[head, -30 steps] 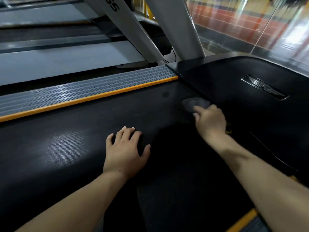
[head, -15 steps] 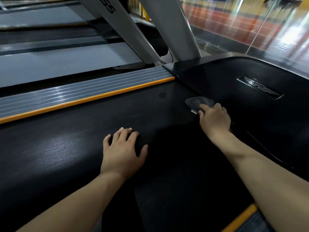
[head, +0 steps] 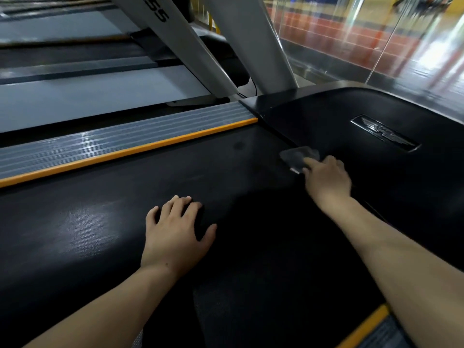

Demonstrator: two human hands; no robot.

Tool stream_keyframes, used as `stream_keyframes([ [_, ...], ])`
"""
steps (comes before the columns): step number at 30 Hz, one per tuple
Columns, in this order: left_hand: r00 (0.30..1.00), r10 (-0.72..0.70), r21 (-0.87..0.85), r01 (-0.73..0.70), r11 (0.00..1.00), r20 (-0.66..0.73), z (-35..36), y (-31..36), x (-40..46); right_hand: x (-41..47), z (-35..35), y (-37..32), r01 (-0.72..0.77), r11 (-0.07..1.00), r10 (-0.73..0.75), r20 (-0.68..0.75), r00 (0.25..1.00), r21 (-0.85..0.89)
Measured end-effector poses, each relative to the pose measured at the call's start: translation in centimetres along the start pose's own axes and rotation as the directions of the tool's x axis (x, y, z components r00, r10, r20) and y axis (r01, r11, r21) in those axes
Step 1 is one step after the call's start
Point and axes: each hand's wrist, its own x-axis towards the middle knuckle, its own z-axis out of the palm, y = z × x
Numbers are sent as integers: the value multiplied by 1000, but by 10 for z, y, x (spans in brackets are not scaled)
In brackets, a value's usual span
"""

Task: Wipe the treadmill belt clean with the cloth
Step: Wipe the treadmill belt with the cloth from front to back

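Observation:
The black treadmill belt (head: 125,222) fills the middle of the view. A small grey cloth (head: 297,154) lies at the belt's front end, against the black motor cover (head: 376,197). My right hand (head: 327,178) reaches forward and presses its fingers down on the cloth's near edge; most of the cloth shows beyond the fingertips. My left hand (head: 177,228) rests flat on the belt with its fingers spread, well to the left of the cloth and nearer to me, holding nothing.
A grey ribbed side rail with an orange edge strip (head: 125,154) runs along the belt's far side. White uprights (head: 251,46) rise behind the cover. A metal badge (head: 384,135) sits on the cover. Another orange strip (head: 364,327) shows bottom right, a neighbouring treadmill at left.
My right hand has slid the cloth slightly forward and to the right along the edge of the motor cover. My left hand has stayed in place on the belt.

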Motion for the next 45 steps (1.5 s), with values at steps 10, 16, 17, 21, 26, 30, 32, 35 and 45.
stream_keyframes([
  [10, 1000, -5, -9, 5, 1000, 3, -1, 0, 0, -95, -24, -83, 546, 811, -552, -33, 833, 211],
  [16, 1000, -13, -24, 13, 1000, -8, 0, 1, 0, -13, -5, -4, 76, 996, -74, 43, 996, -41],
  [17, 1000, -13, -29, 13, 999, -12, 0, 2, 0, -9, -4, -1, -30, 999, 32, 52, 998, -43],
  [21, 1000, -13, -23, 12, 1000, -14, 0, 2, 1, -43, -8, -53, 20, 997, -20, -6, 1000, 72],
  [26, 1000, -16, -16, 15, 1000, -24, 0, 2, 0, -117, -18, -113, 456, 827, -460, -70, 885, 330],
  [30, 1000, -18, -24, 17, 1000, -21, -2, 3, 0, -59, -7, -57, 307, 944, -302, -55, 952, 118],
  [32, 1000, -21, -32, 20, 999, -17, -2, 4, 0, -27, -5, -15, 65, 998, -65, -5, 998, 10],
  [35, 1000, -27, -35, 26, 999, -15, -3, 5, 0, -16, -5, -7, -144, 989, 144, 20, 989, -16],
  [45, 999, 0, -46, -1, 999, -33, -6, 5, -2, -105, -19, -80, 461, 853, -451, -100, 887, 244],
])
